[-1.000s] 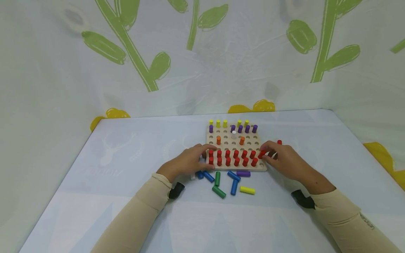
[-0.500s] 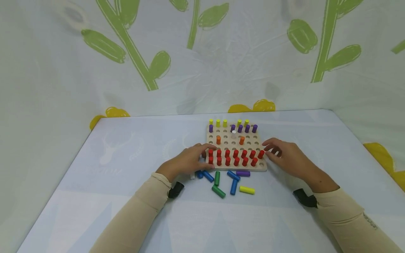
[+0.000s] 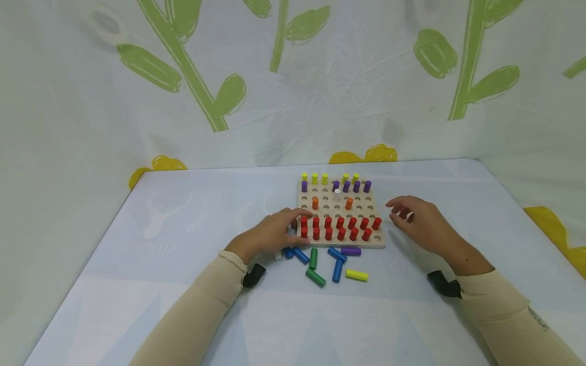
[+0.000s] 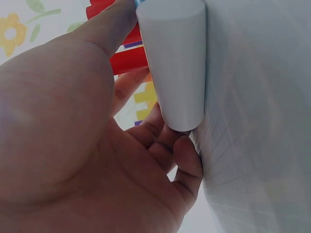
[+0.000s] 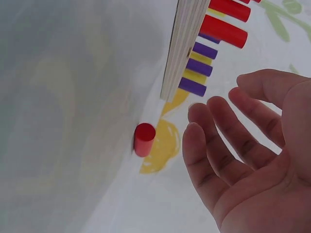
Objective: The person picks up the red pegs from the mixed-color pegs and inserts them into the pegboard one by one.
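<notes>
A wooden pegboard (image 3: 379,245) lies on the table. Two near rows hold red pegs (image 3: 340,222); farther back stand orange, white, purple and yellow ones. My left hand (image 3: 269,235) grips the board's left side, thumb at the near corner and index finger over the edge. Its other fingers are partly hidden. A white peg (image 4: 174,68) lies on the table just by that palm. To the right of the board my right hand (image 3: 423,226) hovers with nothing in its loosely bent fingers (image 5: 197,150). Beyond it in the right wrist view is a loose red peg (image 5: 144,141).
In front of the board lie loose pegs: blue ones (image 3: 337,271), two green ones (image 3: 316,277), a purple one (image 3: 351,251) and a yellow one (image 3: 357,275). A white cloth wall (image 3: 366,101) with leaf prints rises behind the table.
The right hand has let go of a red peg, which now stands at the right end of its row, and has drawn back to the right. The left hand stays put.
</notes>
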Available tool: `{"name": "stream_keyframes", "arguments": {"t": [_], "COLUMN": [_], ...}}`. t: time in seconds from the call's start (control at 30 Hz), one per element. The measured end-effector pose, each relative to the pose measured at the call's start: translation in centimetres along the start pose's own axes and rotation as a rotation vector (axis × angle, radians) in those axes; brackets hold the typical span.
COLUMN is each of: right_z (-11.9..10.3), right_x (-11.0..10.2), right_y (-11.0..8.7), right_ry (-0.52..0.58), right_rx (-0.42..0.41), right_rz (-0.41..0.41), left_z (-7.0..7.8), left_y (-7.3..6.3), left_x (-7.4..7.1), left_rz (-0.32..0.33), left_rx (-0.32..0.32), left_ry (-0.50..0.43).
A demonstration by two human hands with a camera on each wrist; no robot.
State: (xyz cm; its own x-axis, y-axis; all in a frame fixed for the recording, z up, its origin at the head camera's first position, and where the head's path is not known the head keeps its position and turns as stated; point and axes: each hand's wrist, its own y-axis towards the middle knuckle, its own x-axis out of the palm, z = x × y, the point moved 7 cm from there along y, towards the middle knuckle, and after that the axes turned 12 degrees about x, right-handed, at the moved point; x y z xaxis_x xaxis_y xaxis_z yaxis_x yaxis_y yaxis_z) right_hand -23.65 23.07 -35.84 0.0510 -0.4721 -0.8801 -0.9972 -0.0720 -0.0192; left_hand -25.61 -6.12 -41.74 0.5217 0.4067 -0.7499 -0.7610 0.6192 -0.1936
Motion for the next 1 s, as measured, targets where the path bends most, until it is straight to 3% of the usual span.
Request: {"name": "stream_keyframes", "arguments": {"t": [0.43, 0.83, 1.0], "right_z": [1.9, 3.9, 4.9], "right_x": [-0.3, 0.3, 0.9], "right_y": [1.1, 1.7, 1.6], "right_ry": [-0.053, -0.085, -0.085], "right_rx": [0.091, 0.176, 0.221], "right_rz": [-0.039, -0.144, -0.230], "left_z": [-0.1, -0.2, -0.1], "left_y": [-0.1, 0.0, 0.1], "left_x": [-0.1, -0.1, 0.0], "left_rz": [0.006, 0.000, -0.007], "left_rx": [0.005, 0.019, 0.025], "left_ry": [-0.018, -0.026, -0.032]}}
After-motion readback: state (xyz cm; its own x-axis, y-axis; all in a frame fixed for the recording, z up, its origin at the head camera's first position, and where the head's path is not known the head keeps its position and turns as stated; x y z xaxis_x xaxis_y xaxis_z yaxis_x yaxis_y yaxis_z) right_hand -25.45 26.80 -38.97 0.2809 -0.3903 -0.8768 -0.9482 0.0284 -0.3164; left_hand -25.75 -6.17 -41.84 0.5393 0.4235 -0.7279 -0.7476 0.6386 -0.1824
